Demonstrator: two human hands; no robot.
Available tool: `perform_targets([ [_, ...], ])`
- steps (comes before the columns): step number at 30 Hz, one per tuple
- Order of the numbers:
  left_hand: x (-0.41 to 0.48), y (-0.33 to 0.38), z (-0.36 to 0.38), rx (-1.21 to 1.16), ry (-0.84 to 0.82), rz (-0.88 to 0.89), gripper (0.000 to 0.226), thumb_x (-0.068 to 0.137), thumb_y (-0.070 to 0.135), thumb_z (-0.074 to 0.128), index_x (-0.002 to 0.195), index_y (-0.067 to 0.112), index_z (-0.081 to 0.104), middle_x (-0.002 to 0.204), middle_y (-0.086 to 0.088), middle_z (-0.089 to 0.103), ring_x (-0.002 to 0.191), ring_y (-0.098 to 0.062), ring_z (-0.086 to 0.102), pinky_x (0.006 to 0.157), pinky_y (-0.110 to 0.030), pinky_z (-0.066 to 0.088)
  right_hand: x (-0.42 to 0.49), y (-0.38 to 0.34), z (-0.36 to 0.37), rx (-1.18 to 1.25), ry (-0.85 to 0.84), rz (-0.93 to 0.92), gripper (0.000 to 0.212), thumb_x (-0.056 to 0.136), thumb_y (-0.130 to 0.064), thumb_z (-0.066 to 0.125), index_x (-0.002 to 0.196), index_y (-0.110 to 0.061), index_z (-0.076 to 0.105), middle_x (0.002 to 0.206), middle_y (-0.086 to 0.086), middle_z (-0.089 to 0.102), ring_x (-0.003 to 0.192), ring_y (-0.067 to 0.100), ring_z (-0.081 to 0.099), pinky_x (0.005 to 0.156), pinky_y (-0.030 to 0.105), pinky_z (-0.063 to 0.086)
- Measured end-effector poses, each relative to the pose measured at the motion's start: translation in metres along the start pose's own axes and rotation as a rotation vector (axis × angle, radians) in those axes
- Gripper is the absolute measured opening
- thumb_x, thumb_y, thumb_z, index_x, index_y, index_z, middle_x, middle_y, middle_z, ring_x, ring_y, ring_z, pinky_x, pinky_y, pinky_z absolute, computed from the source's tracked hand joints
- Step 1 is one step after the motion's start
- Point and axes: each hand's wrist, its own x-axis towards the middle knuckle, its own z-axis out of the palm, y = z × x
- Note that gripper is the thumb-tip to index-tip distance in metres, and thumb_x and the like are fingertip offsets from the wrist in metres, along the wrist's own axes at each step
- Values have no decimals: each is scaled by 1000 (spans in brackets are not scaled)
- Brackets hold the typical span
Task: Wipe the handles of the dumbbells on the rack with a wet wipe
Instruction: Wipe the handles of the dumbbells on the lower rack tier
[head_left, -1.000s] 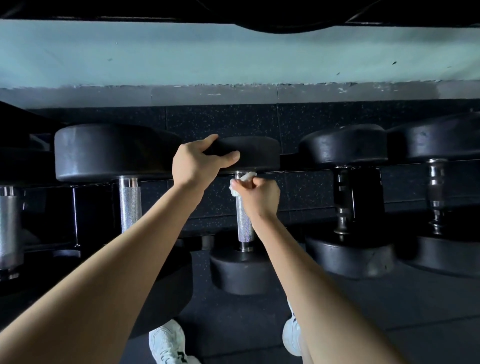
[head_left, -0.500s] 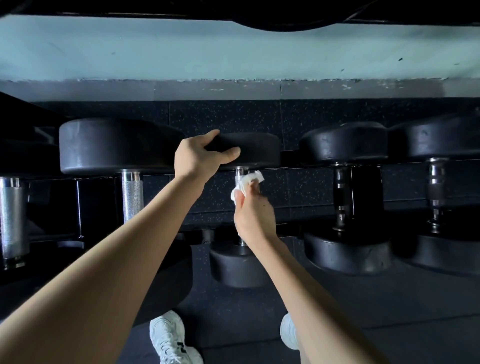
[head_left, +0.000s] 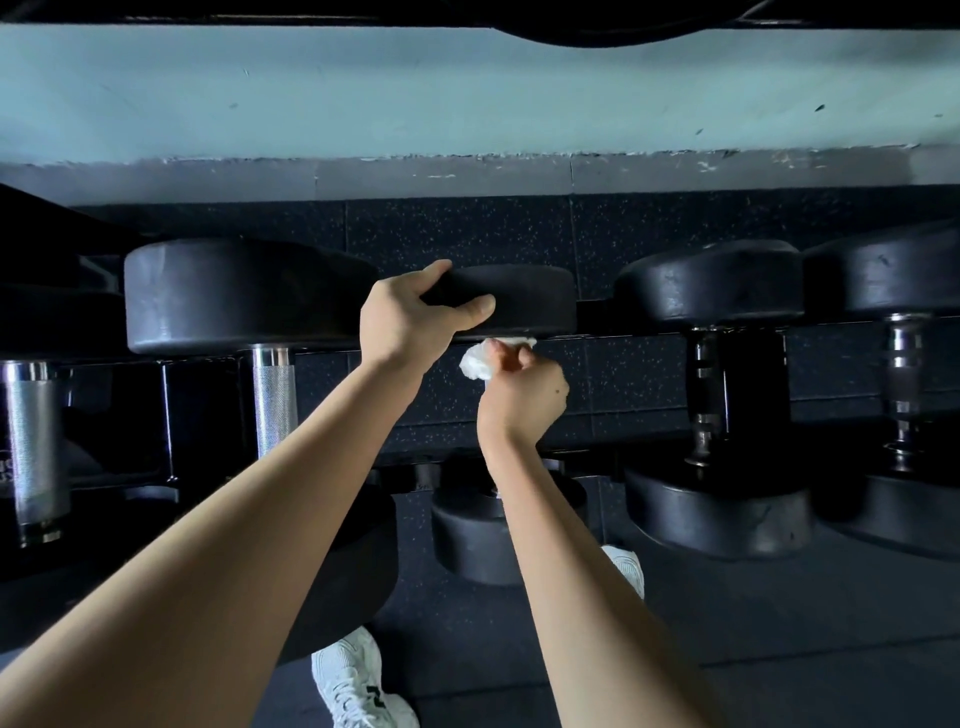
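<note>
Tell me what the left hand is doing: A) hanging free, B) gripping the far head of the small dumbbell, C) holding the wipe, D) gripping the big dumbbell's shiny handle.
B: the left hand curls over the far head of the small dumbbell, while the right hand holds the wipe just below that head.

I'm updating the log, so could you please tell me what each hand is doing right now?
Left hand: gripping the far head of the dumbbell.
Right hand: holding the wet wipe just under that head.
</note>
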Motion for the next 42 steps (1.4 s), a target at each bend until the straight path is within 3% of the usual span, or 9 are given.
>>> perform_targets([
  [3,-1,2,0,-3,6,-1,68,69,29,83,130,19,57,121,2,64,111,-10,58,100,-26,45,19,5,-18,307,-195,143,11,84,-18,70,80,-7,71,71,2,68,56,3,58,56,17,43],
  [8,1,3,0,-3,0,-12,68,67,29,84,129,20,58,122,2,63,113,-10,57,100,-22,43,52,14,-43,446,-662,296,10,91,-11,58,83,-8,64,67,-4,70,59,6,66,61,24,55],
  [10,1,3,-1,8,5,-7,67,67,29,84,128,20,58,122,3,63,110,-8,57,99,-19,42,49,15,-41,263,-602,127,13,88,-18,63,79,-10,68,72,-2,70,69,10,66,67,26,56],
  [13,-1,4,0,-10,20,-7,66,66,28,84,127,20,59,121,3,64,109,-7,58,99,-20,43,40,17,-39,-115,-436,-298,36,88,-23,65,57,-6,64,44,-12,48,42,2,43,47,11,30],
  [16,-2,4,-1,-8,11,-8,66,67,27,84,127,19,60,120,2,64,108,-7,57,97,-17,42,26,17,-33,-341,-311,-462,41,86,-26,64,56,-1,53,44,2,43,43,11,35,47,24,24],
  [19,-2,5,-1,-3,10,-5,66,67,27,84,128,19,59,121,2,64,110,-8,57,98,-19,43,12,24,-34,-360,-276,-405,37,85,-27,65,61,0,56,64,17,61,55,22,42,54,26,19],
  [28,0,5,-3,14,-22,-32,69,66,30,84,129,20,59,123,1,64,113,-11,58,102,-27,44,-12,46,-70,-608,-606,-157,51,81,-34,70,43,-20,38,42,-8,36,44,8,35,42,22,22],
  [35,-1,11,-5,15,-38,-60,67,67,28,84,129,21,58,127,2,61,116,-10,55,103,-23,42,7,53,-78,-264,-865,160,26,67,-22,84,72,-4,66,66,-3,61,64,7,46,60,22,30],
  [42,0,7,-4,8,-24,-50,64,66,29,84,126,22,61,120,4,65,110,-10,59,99,-22,45,-14,42,-64,-603,-587,-105,43,77,-32,70,50,-20,39,64,1,55,61,19,47,51,31,28],
])
